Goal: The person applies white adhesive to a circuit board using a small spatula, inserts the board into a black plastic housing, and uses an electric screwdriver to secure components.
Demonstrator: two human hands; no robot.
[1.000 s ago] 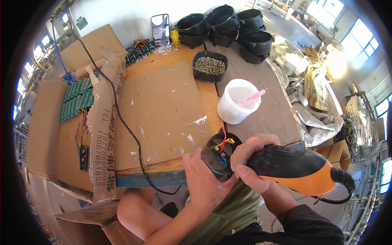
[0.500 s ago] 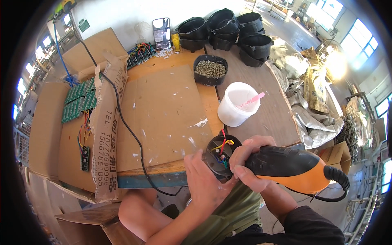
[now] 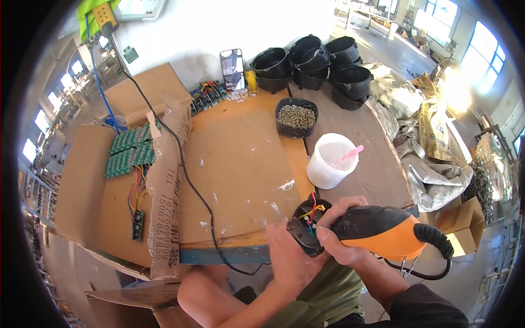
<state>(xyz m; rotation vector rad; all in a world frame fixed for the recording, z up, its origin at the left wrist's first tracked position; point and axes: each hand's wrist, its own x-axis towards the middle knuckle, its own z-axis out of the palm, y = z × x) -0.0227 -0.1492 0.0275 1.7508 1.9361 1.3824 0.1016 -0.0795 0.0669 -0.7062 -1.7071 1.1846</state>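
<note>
My left hand (image 3: pixel 291 252) is closed around the side of a round black housing (image 3: pixel 299 232) near the table's front edge. Red, yellow and blue-green wires (image 3: pixel 313 210) stick up from inside this housing. My right hand (image 3: pixel 342 235) grips the front end of an orange and black corded power tool (image 3: pixel 377 230), its fingers wrapped over the nose beside the housing. The tool's tip is hidden behind my right fingers, so I cannot tell whether it touches the housing. A white tub (image 3: pixel 329 164) with a pink stick (image 3: pixel 351 154) stands just beyond.
A cardboard box (image 3: pixel 170 202) with green circuit boards (image 3: pixel 130 151) stands at left, a black cable (image 3: pixel 183 158) running past it. Farther back are a black bin of small metal pieces (image 3: pixel 297 117), stacked black pots (image 3: pixel 309 57) and wired boards (image 3: pixel 206 97). Grey sacks (image 3: pixel 432 175) lie at right.
The view has tilted, so the whole scene sits lower and a little to the right. Both hands keep their hold on the housing and the power tool.
</note>
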